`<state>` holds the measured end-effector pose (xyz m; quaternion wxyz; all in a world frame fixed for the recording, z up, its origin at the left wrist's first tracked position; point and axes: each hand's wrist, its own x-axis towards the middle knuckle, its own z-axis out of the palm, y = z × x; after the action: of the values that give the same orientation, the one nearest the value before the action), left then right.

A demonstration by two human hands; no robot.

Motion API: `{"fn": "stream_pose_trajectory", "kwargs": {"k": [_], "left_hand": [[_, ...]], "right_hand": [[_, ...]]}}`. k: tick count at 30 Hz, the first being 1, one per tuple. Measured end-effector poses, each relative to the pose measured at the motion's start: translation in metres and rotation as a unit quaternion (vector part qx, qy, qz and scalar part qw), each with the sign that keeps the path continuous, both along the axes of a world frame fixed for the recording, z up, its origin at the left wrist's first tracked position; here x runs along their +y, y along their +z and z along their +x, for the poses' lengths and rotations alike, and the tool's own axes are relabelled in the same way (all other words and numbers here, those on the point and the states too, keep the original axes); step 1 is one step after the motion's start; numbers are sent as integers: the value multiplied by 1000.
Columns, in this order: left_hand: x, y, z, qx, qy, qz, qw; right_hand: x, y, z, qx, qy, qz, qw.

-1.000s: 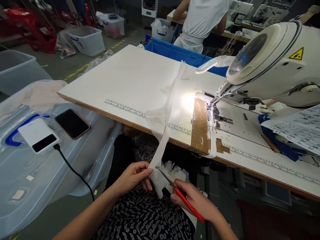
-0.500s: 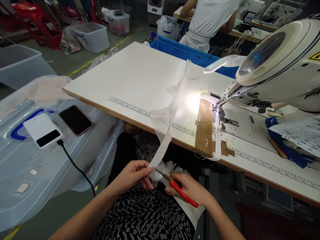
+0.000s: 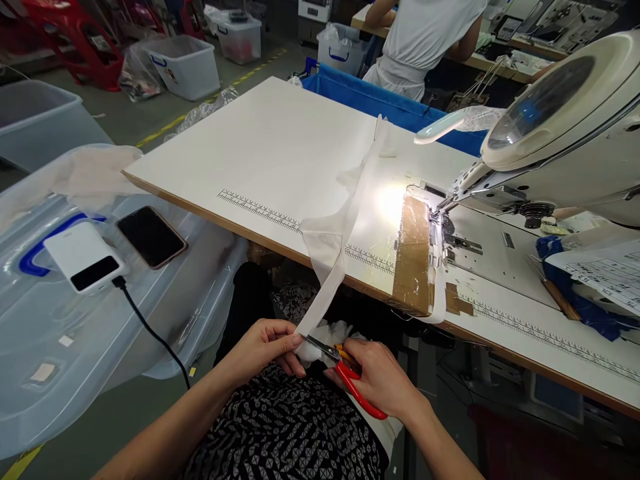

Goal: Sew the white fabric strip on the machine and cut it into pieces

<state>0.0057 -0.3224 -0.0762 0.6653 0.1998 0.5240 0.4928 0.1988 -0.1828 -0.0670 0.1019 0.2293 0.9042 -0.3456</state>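
Observation:
My left hand [image 3: 273, 347] pinches the end of a long white fabric strip [image 3: 324, 298] above my lap. In my right hand [image 3: 383, 379] are red-handled scissors [image 3: 361, 395], their blades pointing left, with the tips at the fabric beside my left fingertips. From my hands the strip rises over the table's front edge and lies across the white tabletop [image 3: 260, 147]. More white gathered fabric hangs behind the blades. To the right stands a sewing machine [image 3: 565, 147], its lamp lighting the needle area.
A phone [image 3: 151, 237] and a white power bank [image 3: 86, 258] with a black cable lie on a clear plastic bin lid at left. Blue cloth and a paper sheet [image 3: 607, 267] sit at right. Beyond the table, a person [image 3: 425, 40] works near a blue bin [image 3: 370, 93].
The scissors' handles have spread and their blades show more clearly. My right hand has shifted slightly, while my left hand keeps its pinch. The view has moved a little.

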Motion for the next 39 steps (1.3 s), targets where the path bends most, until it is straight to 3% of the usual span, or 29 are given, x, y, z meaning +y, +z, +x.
{"fn": "stream_pose_trajectory", "kwargs": {"k": [15, 30, 39], "left_hand": [[-1, 7, -10, 22, 4, -26, 999], [-2, 2, -9, 6, -6, -17, 1000], [0, 0, -8, 23, -9, -31, 999]], "right_hand": [[2, 0, -14, -2, 34, 72, 997], [-4, -3, -20, 22, 13, 66, 998], [0, -18, -11, 23, -5, 25, 999]]}}
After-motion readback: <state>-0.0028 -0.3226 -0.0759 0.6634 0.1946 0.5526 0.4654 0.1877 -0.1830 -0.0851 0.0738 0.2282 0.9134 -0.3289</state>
